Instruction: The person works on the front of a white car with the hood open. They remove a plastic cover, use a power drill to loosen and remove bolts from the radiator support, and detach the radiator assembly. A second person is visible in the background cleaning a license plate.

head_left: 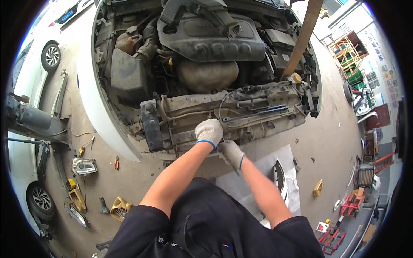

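Both my hands wear knitted work gloves and meet at the front frame of a car with its engine bay exposed. My left hand [209,132], in a white glove with a blue cuff, is closed against the dusty front crossmember [189,112]; what its fingers hold is hidden. Just below and to the right, my right hand [232,154], in a greyer glove, is closed around a thin dark rod-like thing whose exact kind I cannot make out. A dark blue bar-shaped piece [258,113] lies along the crossmember, right of my left hand.
Behind the crossmember sits a black engine cover [211,41]. A wooden post [303,41] rises at the bay's right. On the floor are a headlight [84,166], orange-handled pliers [116,163], a yellow tool tray [121,208] and a white sheet [258,172]. A lift arm [38,124] extends at left.
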`<state>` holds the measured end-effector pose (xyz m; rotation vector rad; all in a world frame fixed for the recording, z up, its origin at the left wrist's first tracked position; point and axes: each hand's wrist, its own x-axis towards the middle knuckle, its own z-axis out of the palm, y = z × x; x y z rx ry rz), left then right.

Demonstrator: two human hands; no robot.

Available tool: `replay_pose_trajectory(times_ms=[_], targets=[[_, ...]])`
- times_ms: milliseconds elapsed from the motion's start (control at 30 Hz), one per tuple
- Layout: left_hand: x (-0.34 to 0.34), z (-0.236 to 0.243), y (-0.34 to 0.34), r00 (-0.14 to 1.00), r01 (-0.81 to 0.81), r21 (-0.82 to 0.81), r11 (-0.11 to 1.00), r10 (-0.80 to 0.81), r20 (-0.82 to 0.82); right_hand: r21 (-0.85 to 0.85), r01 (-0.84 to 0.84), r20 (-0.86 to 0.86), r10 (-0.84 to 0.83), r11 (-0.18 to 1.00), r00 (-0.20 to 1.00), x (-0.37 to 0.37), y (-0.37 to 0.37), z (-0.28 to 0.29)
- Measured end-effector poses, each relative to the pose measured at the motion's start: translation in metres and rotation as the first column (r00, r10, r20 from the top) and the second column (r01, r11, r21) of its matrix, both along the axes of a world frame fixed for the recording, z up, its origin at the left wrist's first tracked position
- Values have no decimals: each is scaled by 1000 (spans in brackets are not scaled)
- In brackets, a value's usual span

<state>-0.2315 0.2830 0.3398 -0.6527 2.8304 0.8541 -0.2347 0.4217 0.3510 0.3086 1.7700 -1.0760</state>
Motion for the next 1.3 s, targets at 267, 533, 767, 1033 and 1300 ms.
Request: replay_pose_trajectory(times_ms=[267, 533, 767, 1033, 1300], targets=[[43, 23, 0, 998, 8, -12, 1000, -9, -58, 527, -330, -637, 621, 783, 457, 32, 30, -2], [49, 29, -8, 990, -37, 37, 999, 42, -138, 562, -358, -636, 666, 746, 389, 46, 21, 38], [63, 86, -91, 918, -116, -13, 993, 103, -383, 594, -406, -638, 714, 694, 288, 57, 52, 29], [125, 72, -148, 775, -430, 541, 723, 603, -190, 411, -538, -563, 669, 736, 485, 49, -4, 48], [181, 57, -117, 860, -369, 671, 643, 511, -17, 628, -664, -368, 907, 406, 207, 3, -32, 55]])
